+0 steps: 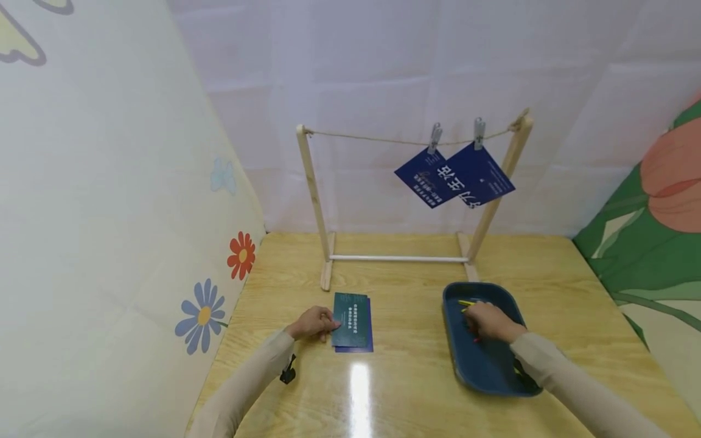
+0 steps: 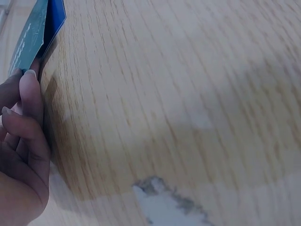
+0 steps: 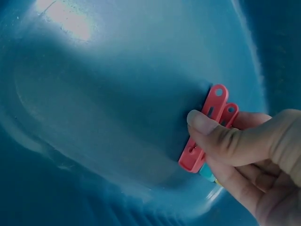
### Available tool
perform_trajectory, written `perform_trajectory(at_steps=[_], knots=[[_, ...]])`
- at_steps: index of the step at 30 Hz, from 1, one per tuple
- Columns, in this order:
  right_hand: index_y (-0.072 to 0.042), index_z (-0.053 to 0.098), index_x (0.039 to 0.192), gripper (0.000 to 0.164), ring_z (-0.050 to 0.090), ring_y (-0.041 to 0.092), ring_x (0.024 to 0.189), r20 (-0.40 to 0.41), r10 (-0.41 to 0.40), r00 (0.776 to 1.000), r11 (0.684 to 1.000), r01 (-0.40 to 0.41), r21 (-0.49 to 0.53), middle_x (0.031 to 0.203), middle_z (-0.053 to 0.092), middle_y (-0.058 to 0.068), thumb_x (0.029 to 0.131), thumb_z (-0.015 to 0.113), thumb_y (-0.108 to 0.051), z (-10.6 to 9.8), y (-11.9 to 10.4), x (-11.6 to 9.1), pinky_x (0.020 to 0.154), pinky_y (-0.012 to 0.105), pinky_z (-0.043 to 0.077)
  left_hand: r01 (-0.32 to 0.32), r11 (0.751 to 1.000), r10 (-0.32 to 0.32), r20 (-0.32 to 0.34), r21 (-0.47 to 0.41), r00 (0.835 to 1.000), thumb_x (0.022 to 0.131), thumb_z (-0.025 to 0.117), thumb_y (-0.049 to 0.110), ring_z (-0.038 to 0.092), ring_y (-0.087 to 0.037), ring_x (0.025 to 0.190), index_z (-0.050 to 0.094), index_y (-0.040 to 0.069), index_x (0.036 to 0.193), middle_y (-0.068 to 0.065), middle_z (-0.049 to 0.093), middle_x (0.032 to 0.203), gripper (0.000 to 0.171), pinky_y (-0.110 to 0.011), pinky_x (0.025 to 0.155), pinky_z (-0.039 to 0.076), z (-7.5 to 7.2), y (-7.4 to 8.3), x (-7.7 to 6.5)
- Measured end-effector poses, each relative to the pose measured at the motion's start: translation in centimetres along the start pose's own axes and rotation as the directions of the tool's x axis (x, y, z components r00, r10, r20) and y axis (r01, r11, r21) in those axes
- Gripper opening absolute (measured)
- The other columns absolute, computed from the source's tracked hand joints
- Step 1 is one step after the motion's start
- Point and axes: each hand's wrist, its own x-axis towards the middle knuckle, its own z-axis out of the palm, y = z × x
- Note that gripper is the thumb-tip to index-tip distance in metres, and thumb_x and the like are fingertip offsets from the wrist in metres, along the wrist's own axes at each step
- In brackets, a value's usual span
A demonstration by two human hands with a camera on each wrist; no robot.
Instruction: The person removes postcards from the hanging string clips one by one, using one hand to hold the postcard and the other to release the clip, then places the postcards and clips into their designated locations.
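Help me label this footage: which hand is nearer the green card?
Left. The left hand pinches the green card at its left edge; the right hand is off to the card's right, holding a red clip in the blue tray.

I'm in some screened-off corner, room type unclear: creased sheet (image 1: 356,73) up top, flower prints (image 1: 204,316) left, bloom (image 1: 676,176) right, table (image 1: 411,316) below.

Head view faces forward-down; close wrist views share its green card (image 1: 352,325) (left) and tray (image 1: 484,365) (right)
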Motion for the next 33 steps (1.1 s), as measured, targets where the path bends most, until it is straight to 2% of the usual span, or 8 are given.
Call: perform_trajectory(at_steps=[5,12,22,26,33], knots=[[-0.016,0.052,0.063,0.041,0.045,0.005,0.053,0.020,0.040,0.999,0.999,-0.040,-0.005,0.060,0.050,-0.013,0.059,0.071,0.021,-0.04,-0.22,0.14,0.048,0.027,0.039,0.010,1.000,-0.010,0.005,0.006,1.000,0.096,0.067,0.014,0.054,-0.009,0.047,0.061,0.000,0.090,0.000,0.060,0.062,0.016,-0.022,0.045,0.039,-0.19,0.28,-0.02],[-0.016,0.054,0.064,0.042,0.048,0.007,0.054,0.013,0.034,0.999,0.999,-0.034,-0.017,0.062,0.050,-0.011,0.053,0.067,0.023,0.05,-0.09,0.44,0.048,0.026,0.041,0.034,0.999,-0.034,0.034,0.000,0.999,0.097,0.066,0.017,0.055,-0.010,0.046,0.060,0.003,0.089,-0.001,0.061,0.061,0.017,-0.021,0.043,0.040,-0.70,0.67,0.03],[-0.017,0.054,0.064,0.043,0.047,0.007,0.053,0.032,0.061,0.998,0.998,-0.060,-0.026,0.062,0.049,-0.013,0.056,0.068,0.023,0.38,-0.20,0.10,0.046,0.026,0.041,0.057,0.998,-0.058,0.084,0.015,0.995,0.096,0.068,0.019,0.055,-0.009,0.046,0.063,0.003,0.085,-0.003,0.066,0.065,0.021,-0.020,0.044,0.043,-0.41,0.62,-0.02],[-0.017,0.054,0.064,0.043,0.046,0.007,0.054,0.022,0.058,0.998,0.998,-0.057,-0.032,0.062,0.049,-0.012,0.058,0.068,0.023,0.40,-0.37,0.01,0.047,0.026,0.041,0.043,0.999,-0.043,0.089,0.001,0.995,0.095,0.068,0.017,0.055,-0.010,0.045,0.062,0.001,0.084,-0.006,0.067,0.064,0.020,-0.020,0.044,0.045,-0.25,0.65,0.01],[-0.015,0.056,0.065,0.040,0.047,0.006,0.054,0.049,0.074,0.996,0.997,-0.072,-0.037,0.061,0.052,-0.012,0.061,0.071,0.022,0.17,-0.67,0.14,0.047,0.026,0.042,0.064,0.998,-0.063,0.085,-0.001,0.994,0.094,0.070,0.017,0.055,-0.010,0.044,0.059,0.003,0.083,-0.005,0.066,0.062,0.021,-0.021,0.043,0.047,-0.13,0.95,0.14]])
